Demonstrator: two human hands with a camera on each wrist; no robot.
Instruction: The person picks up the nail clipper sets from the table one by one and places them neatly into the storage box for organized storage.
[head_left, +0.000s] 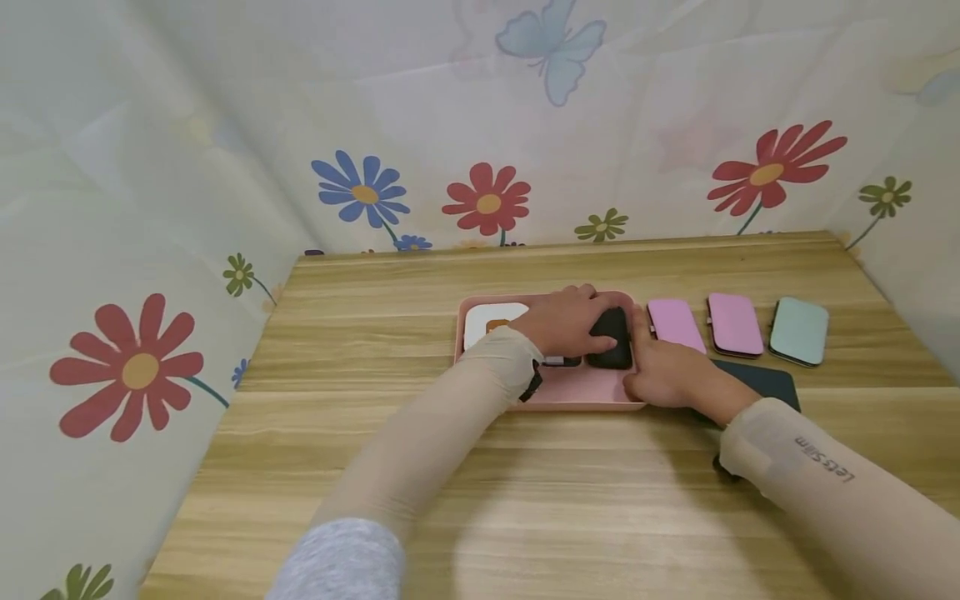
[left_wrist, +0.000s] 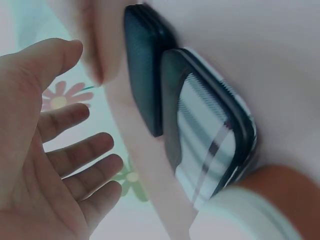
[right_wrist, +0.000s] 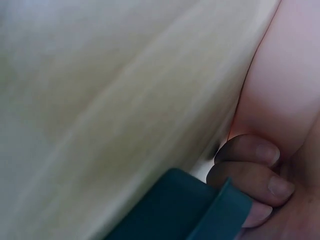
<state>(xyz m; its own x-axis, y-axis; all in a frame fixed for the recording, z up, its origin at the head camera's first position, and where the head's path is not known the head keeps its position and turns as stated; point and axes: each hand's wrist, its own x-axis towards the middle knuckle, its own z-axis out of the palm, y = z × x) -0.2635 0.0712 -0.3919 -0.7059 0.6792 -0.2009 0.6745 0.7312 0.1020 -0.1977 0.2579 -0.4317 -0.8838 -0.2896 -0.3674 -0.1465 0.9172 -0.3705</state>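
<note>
My left hand (head_left: pixel 564 321) hovers over the pink tray (head_left: pixel 577 392), fingers loosely spread about a small black case (head_left: pixel 611 342). In the left wrist view a gap separates those fingers from the black case. Beside it in the tray lies a plaid case (left_wrist: pixel 205 135), mostly hidden by the hand in the head view. A white case (head_left: pixel 480 323) with a brown patch sits at the tray's left end. At the right wall my right hand (head_left: pixel 663 367) holds the tray, thumb at the near corner and a finger along the side; its other fingers curl underneath the hand.
Right of the tray lie two pink cases (head_left: pixel 677 323) (head_left: pixel 735 323) and a mint-green case (head_left: pixel 799 331). A dark teal flat case (head_left: pixel 761 382) lies partly beneath my right wrist. The wooden table (head_left: pixel 360 333) meets a flower-printed cloth (head_left: pixel 420 108) behind.
</note>
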